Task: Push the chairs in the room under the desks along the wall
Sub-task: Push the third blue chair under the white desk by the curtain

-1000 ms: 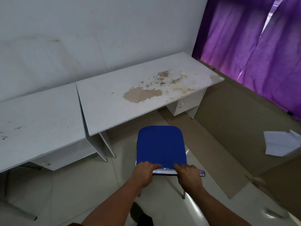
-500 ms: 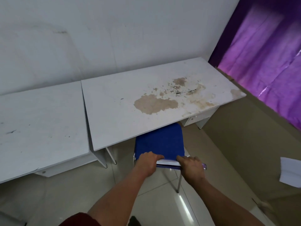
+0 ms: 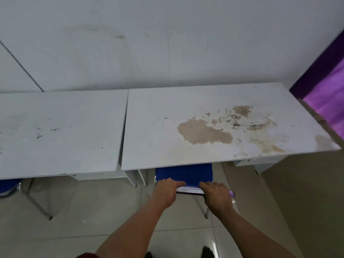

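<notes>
Nearest the camera, two forearms reach forward over the tiled floor (image 3: 104, 207), and both hands curl over the top edge of the blue chair (image 3: 184, 174): the left hand (image 3: 165, 192) and the right hand (image 3: 216, 197) each wrap the backrest rim, fingers hooked over it. Just beyond, the chair's blue seat sits partly under the near edge of the stained worktop (image 3: 214, 127), with the backrest and the rear legs showing outside. To my eye this is the push-in step, nearly complete; the next move likely calls for a short straight shove, then letting go. Compared with a second ago, the chair has gone from standing clear of the worktop to sliding beneath it. Farther left, another blue chair (image 3: 8, 185) peeks from under the left worktop (image 3: 61, 131), against the wall (image 3: 167, 43).
</notes>
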